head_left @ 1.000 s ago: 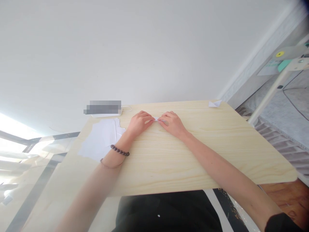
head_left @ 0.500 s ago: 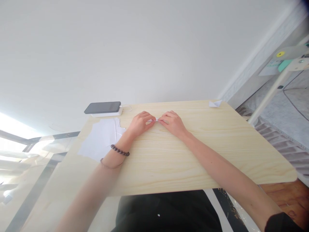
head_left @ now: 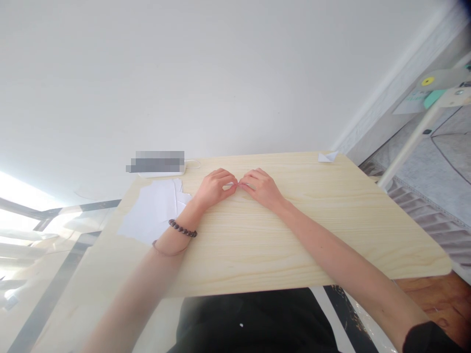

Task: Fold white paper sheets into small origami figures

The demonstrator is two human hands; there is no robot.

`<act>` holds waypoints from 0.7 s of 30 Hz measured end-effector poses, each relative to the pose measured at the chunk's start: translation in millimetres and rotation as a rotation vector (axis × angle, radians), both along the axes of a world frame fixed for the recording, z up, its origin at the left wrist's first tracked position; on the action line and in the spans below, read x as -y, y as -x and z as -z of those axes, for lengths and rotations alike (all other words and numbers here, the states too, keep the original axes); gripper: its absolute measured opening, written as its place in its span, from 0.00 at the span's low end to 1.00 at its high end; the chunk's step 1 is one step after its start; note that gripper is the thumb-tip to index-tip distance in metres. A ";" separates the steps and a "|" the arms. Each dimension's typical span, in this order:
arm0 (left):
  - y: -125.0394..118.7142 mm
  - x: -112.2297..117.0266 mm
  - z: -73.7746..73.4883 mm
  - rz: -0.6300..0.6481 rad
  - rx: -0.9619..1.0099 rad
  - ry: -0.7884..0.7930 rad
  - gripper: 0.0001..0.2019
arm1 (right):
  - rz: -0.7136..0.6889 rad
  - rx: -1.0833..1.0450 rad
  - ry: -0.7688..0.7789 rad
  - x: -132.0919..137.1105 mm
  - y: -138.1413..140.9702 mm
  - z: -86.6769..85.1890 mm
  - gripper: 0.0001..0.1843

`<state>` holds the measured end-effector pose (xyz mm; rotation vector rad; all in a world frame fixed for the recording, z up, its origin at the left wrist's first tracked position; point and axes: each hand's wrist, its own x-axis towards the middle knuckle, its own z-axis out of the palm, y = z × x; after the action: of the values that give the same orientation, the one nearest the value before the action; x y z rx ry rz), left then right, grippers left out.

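Between my two hands, a small folded piece of white paper shows only as a thin edge; the fingers hide most of it. My left hand, with a dark bead bracelet on the wrist, pinches it from the left. From the right, my right hand pinches it too, thumb against forefinger. The fingertips of both hands meet near the middle of the wooden table. Left of my left hand lie several loose sheets of white paper, partly behind my forearm.
A folded white paper piece rests at the far right corner. At the far left stands a white device with a cable, its top blurred by pixels. A wall rises behind the table. A pale metal post stands to the right.
My right hand has shifted slightly left, so the fingertips of both hands now meet. Less of the white paper shows between them.
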<state>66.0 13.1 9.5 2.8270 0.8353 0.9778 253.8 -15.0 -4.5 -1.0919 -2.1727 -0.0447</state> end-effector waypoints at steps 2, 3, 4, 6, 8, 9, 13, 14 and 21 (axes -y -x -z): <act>-0.1 0.4 -0.3 -0.007 -0.001 -0.003 0.05 | 0.000 0.013 0.002 0.0 0.2 -0.4 0.11; -0.2 0.6 -0.5 -0.012 -0.005 -0.004 0.05 | 0.000 0.020 0.004 0.0 0.2 -0.5 0.11; -0.2 0.9 -0.6 -0.017 -0.009 -0.002 0.05 | -0.001 0.027 0.007 -0.2 0.3 -0.6 0.11; -0.4 1.3 -0.8 -0.026 -0.018 0.007 0.05 | -0.004 0.039 0.015 -0.5 0.4 -0.8 0.11; -0.6 1.7 -1.0 -0.035 -0.015 0.017 0.05 | -0.009 0.048 0.025 -0.9 0.2 -1.0 0.11; -0.7 1.9 -1.1 -0.038 -0.011 0.021 0.05 | -0.010 0.051 0.029 -1.1 0.0 -1.0 0.11; 0.0 2.1 -1.8 -0.051 -0.003 0.035 0.04 | -0.007 0.053 0.037 -2.3 -2.9 -1.4 0.10; 0.5 2.0 -2.1 -0.056 -0.001 0.039 0.04 | -0.004 0.049 0.039 -2.5 -4.2 -1.5 0.10; 3.9 -0.2 -2.9 -0.054 0.017 0.053 0.03 | -0.007 -0.009 0.053 -3.7 -13.2 -3.5 0.09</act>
<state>62.2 13.3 12.4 2.7615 0.9266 0.9702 267.1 -11.3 -1.1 -1.1120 -2.1811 0.0210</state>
